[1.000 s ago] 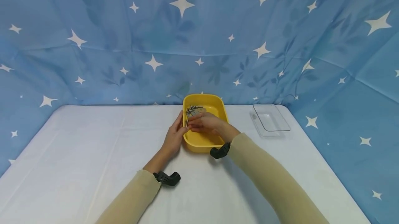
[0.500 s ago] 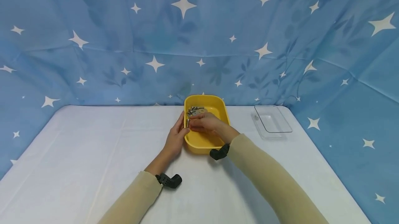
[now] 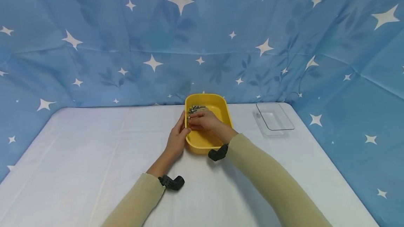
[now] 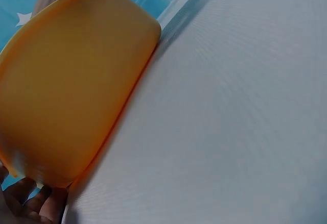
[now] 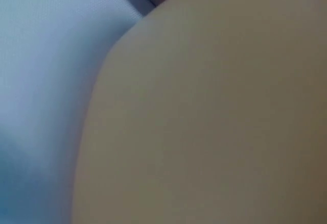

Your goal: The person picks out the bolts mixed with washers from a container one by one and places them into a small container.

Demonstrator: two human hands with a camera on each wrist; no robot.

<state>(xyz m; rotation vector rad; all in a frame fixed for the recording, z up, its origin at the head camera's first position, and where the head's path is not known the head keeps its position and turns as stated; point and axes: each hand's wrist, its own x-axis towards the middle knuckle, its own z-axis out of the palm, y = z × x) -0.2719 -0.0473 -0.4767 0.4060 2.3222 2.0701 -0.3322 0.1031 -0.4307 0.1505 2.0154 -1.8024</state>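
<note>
A yellow plastic tray [image 3: 206,142] sits at table centre; the left hand [image 3: 176,138] steadies its nine o'clock wall, fingers flat; the right hand [image 3: 203,120] pinches among small metal bolts [image 3: 194,109], likely hard and slippery, best nipped mid-shank; what it holds is unclear.

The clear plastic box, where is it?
In the head view, the clear plastic box sits on the white table near its far right corner, to the right of the yellow tray, apart from both hands.
</note>
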